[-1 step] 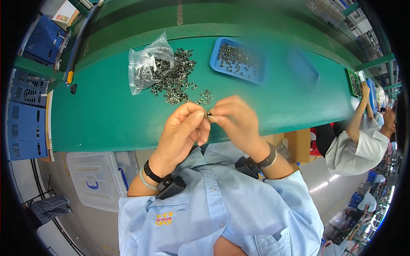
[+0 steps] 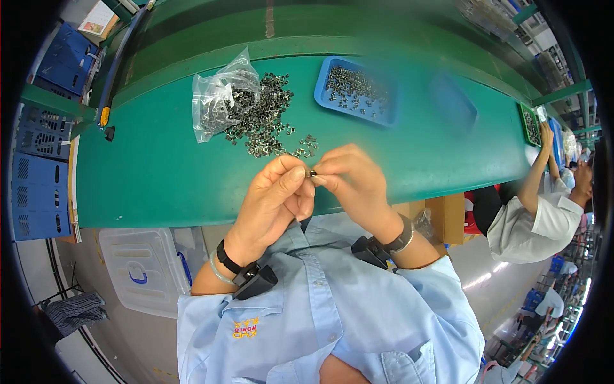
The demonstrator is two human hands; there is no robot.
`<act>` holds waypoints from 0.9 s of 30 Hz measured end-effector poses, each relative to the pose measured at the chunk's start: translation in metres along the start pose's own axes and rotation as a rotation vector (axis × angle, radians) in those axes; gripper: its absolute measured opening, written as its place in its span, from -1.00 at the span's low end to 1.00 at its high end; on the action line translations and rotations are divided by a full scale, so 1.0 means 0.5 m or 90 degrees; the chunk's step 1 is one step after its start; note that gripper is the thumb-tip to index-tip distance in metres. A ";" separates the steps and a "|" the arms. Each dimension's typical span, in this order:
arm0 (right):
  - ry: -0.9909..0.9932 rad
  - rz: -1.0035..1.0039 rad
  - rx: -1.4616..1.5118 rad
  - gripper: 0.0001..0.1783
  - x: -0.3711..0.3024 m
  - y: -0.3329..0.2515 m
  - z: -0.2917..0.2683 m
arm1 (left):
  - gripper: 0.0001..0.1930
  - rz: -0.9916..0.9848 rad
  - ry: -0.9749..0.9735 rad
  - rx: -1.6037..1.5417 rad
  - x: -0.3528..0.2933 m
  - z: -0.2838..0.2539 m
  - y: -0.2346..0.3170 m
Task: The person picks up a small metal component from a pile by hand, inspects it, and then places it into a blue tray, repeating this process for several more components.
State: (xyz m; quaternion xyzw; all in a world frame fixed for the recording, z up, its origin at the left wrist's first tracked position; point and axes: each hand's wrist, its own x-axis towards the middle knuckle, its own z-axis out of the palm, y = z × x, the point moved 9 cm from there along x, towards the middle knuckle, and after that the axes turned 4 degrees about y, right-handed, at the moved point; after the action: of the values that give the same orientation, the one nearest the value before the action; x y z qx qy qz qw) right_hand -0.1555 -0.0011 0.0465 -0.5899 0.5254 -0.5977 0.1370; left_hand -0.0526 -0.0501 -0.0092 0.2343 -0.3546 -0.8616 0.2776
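My left hand (image 2: 279,190) and my right hand (image 2: 354,179) meet over the near part of the green table (image 2: 150,166). Between their pinched fingertips is a small dark metal part (image 2: 311,173), held from both sides; its exact shape is mostly covered by the fingers. Just beyond my hands lies a loose heap of small black and silver metal parts (image 2: 265,118). A clear plastic bag (image 2: 217,96), partly filled with the same kind of parts, lies against the heap's left side.
A blue tray (image 2: 325,101) of small metal parts stands beyond my right hand. At the far right, another person's arm (image 2: 534,169) reaches toward a green tray (image 2: 530,125). Blue crates (image 2: 41,192) stand at left. A lidded clear box (image 2: 137,272) is below the table edge.
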 end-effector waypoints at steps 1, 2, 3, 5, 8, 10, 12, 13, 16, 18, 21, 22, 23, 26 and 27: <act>0.002 0.015 0.027 -0.82 -0.002 0.002 0.001 | -0.85 -0.034 -0.025 -0.084 -0.001 0.006 -0.012; 0.003 0.030 0.055 -0.84 -0.003 0.004 0.001 | -0.84 -0.068 -0.050 -0.168 -0.002 0.013 -0.022; 0.005 0.045 0.082 -0.86 -0.004 0.007 0.001 | -0.84 -0.068 -0.050 -0.168 0.000 0.010 -0.027; -0.003 0.038 0.079 -0.85 -0.004 0.008 0.001 | -0.83 -0.066 -0.074 -0.181 0.004 0.008 -0.036; -0.018 0.024 0.073 -0.84 -0.003 0.006 0.001 | -0.83 -0.068 -0.083 -0.181 0.004 0.010 -0.037; -0.034 0.005 0.048 -0.83 -0.001 -0.003 0.002 | -0.83 -0.070 -0.077 -0.167 0.003 0.008 -0.037; -0.041 -0.005 0.036 -0.83 0.002 -0.009 0.001 | -0.83 -0.070 -0.076 -0.158 0.001 0.009 -0.033; -0.050 -0.013 0.021 -0.83 0.003 -0.012 0.001 | -0.83 -0.070 -0.073 -0.149 0.000 0.009 -0.031; -0.066 -0.030 -0.011 -0.83 0.005 -0.018 0.004 | -0.83 -0.071 -0.077 -0.144 -0.001 0.010 -0.027; -0.066 -0.041 -0.024 -0.82 0.005 -0.019 0.004 | -0.84 -0.074 -0.087 -0.155 -0.003 0.013 -0.025; -0.066 -0.049 -0.034 -0.81 0.004 -0.020 0.004 | -0.84 -0.078 -0.079 -0.160 -0.002 0.009 -0.029; -0.065 -0.051 -0.038 -0.82 0.003 -0.021 0.004 | -0.84 -0.080 -0.075 -0.163 -0.002 0.008 -0.031; -0.065 -0.054 -0.042 -0.82 0.003 -0.021 0.004 | -0.84 -0.081 -0.075 -0.163 -0.001 0.008 -0.031; -0.068 -0.064 -0.047 -0.81 0.005 -0.024 0.004 | -0.83 -0.080 -0.079 -0.154 -0.001 0.010 -0.029; -0.069 -0.069 -0.050 -0.80 0.005 -0.026 0.004 | -0.83 -0.081 -0.079 -0.154 -0.001 0.011 -0.028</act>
State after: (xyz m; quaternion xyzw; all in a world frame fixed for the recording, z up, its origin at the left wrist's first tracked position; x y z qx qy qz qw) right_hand -0.1485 0.0011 0.0578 -0.6540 0.5075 -0.5502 0.1096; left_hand -0.0597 -0.0387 -0.0163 0.1675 -0.2492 -0.9266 0.2263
